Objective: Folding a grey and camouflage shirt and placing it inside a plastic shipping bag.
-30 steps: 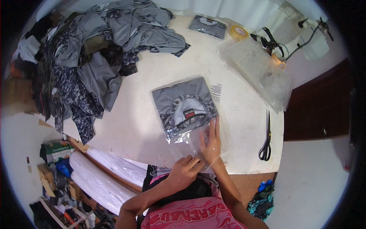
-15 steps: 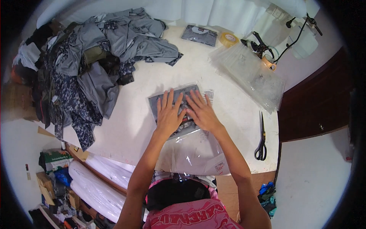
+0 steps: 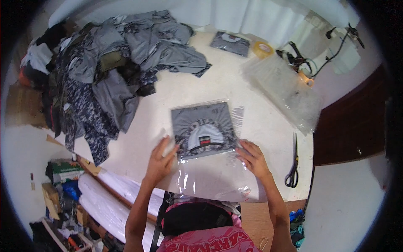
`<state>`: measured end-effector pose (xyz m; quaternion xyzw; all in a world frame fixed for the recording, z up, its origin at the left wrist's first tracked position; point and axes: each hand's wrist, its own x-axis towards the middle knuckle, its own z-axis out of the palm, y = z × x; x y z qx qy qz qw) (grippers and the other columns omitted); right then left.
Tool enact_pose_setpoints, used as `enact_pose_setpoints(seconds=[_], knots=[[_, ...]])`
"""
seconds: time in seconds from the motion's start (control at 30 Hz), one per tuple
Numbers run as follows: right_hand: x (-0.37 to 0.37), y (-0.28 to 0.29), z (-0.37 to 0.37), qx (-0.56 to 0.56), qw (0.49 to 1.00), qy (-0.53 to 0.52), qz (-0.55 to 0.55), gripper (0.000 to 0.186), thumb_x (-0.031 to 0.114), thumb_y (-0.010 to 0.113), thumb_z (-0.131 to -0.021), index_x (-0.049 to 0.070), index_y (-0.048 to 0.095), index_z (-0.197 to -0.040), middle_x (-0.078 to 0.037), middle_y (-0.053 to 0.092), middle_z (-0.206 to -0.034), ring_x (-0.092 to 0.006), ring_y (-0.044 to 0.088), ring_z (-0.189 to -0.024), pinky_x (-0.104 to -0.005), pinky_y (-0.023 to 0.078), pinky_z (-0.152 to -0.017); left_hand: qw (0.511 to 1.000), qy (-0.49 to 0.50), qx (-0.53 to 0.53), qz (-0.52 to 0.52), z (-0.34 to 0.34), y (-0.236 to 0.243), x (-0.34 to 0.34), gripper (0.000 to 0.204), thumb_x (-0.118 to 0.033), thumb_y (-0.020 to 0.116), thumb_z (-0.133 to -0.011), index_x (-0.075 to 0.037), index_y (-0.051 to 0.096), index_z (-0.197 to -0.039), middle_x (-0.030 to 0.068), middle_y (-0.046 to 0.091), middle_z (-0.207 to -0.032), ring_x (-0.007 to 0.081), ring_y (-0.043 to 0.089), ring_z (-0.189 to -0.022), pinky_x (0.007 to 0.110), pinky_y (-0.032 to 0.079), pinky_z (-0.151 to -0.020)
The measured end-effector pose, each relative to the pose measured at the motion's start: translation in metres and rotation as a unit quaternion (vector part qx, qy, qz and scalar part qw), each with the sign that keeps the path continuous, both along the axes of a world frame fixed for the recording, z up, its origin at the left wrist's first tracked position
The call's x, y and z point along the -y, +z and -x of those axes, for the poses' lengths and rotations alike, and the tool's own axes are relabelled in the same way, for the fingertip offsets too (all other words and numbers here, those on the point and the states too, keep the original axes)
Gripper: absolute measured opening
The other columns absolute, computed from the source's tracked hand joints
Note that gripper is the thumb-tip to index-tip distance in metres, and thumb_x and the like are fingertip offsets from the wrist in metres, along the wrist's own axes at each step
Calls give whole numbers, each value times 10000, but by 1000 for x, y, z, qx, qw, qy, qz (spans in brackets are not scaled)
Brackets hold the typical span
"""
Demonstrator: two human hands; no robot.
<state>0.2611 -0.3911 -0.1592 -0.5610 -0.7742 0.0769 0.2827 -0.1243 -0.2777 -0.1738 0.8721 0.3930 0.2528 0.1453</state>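
A folded grey and camouflage-patterned shirt (image 3: 180, 117) lies flat inside a clear plastic bag (image 3: 210, 170) on the white table in front of me. Its pale collar opening with a dark label faces up. The lower part of the bag hangs past the shirt toward the table's near edge. My left hand (image 3: 161, 157) is at the shirt's lower left side, fingers apart, tips touching the bag's edge. On the opposite side, my right hand (image 3: 253, 157) rests with fingers stretched out at the bag's right edge. Neither hand visibly grips the plastic.
A heap of grey and camouflage garments (image 3: 113, 80) covers the table's left. Black scissors (image 3: 292, 168) lie at the right. Behind are a stack of clear bags (image 3: 285, 90), a tape roll (image 3: 263, 49) and another bagged shirt (image 3: 230, 43). White wrapped rolls (image 3: 100, 201) lie below the table.
Both hands have slid off the top of the bagged shirt, down and outward to its two sides. The shirt's collar and label are now uncovered. The whole view has shifted slightly.
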Motion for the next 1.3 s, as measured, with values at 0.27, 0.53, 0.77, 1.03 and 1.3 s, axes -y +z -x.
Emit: enact_pose_setpoints(seconds=[0.27,0.53,0.77,1.03,1.3], knots=[[-1,20,14,-40,999,12,-19,316,35,731,-768,130,752,-1068,-98,622,-1308,-310,576,-1205,-418,465,-1023,996,-86,9,11,2,13,26,392,-55,675,-819,-162,668,-1196,158,491,-1445,356,438,-1359,481,368,-1100],[-55,127,38,-187,952,-95,-224,61,7,676,-880,-23,712,-918,-115,704,-783,-213,693,-697,-296,543,-671,934,85,348,-1,-39,126,-15,145,-38,498,-1002,18,623,-1050,158,701,-875,198,654,-685,281,494,-663],[-100,14,24,-392,899,-196,-3,127,59,713,-882,-38,724,-964,-85,665,-686,-109,569,-558,-252,461,-522,963,205,140,105,-65,25,-56,191,-115,507,-994,19,631,-1050,236,672,-935,346,685,-836,390,522,-727],[-85,31,48,-66,957,-253,-125,362,113,652,-902,-55,609,-1219,-249,667,-1096,-364,649,-989,-406,508,-889,963,269,15,12,-79,37,-36,272,-121,598,-928,6,626,-1168,221,631,-1198,384,620,-1059,442,509,-873],[-23,-5,135,88,989,-72,100,506,187,485,-950,-7,465,-1417,-188,377,-1526,-377,283,-1445,-554,172,-1180,999,-12,-33,35,-106,17,49,476,-103,499,-923,57,493,-1372,226,489,-1424,392,399,-1373,534,266,-1143]])
